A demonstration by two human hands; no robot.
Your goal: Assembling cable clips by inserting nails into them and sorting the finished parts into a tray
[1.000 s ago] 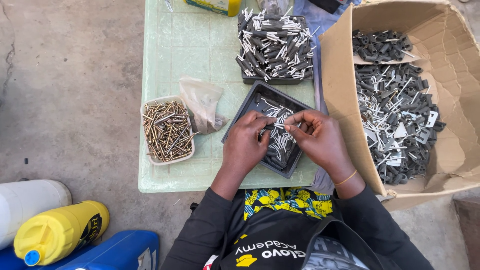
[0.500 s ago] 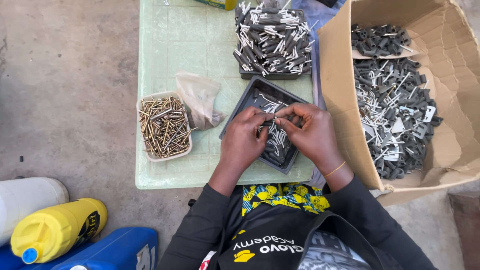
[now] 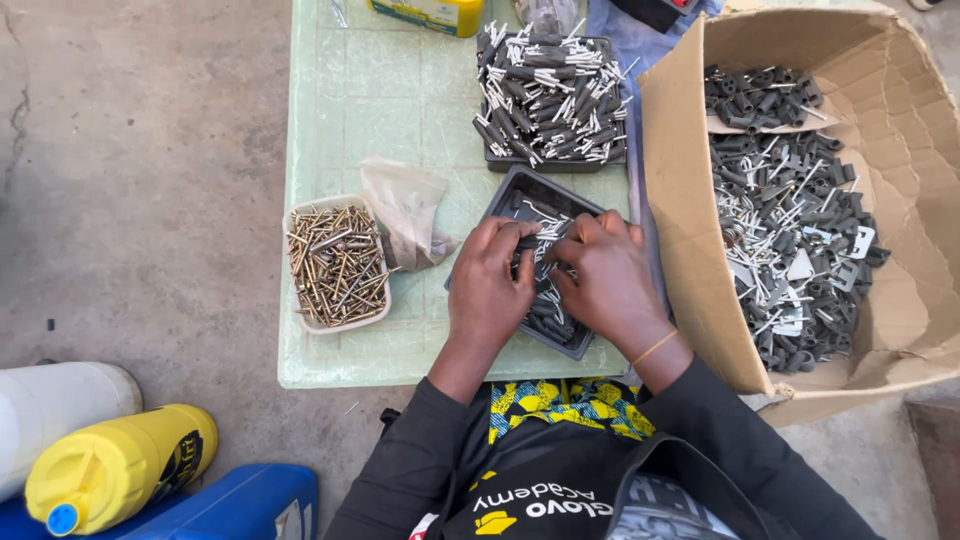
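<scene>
Hands, left hand [image 3: 490, 290] and right hand [image 3: 605, 285], pinch small grey-and-white plastic plugs [image 3: 548, 300] over black rectangular tray [image 3: 520, 192]; fingers narrow; grip best kept low.

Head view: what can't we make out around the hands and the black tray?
- Head view: what the left hand and right hand pinch; curled fingers hide it.
- Head view: middle of the near black tray, covered by both hands.
- Head view: yellow box, cut off by the top edge.
- Head view: contents of the clear bag, too small to tell.
</scene>
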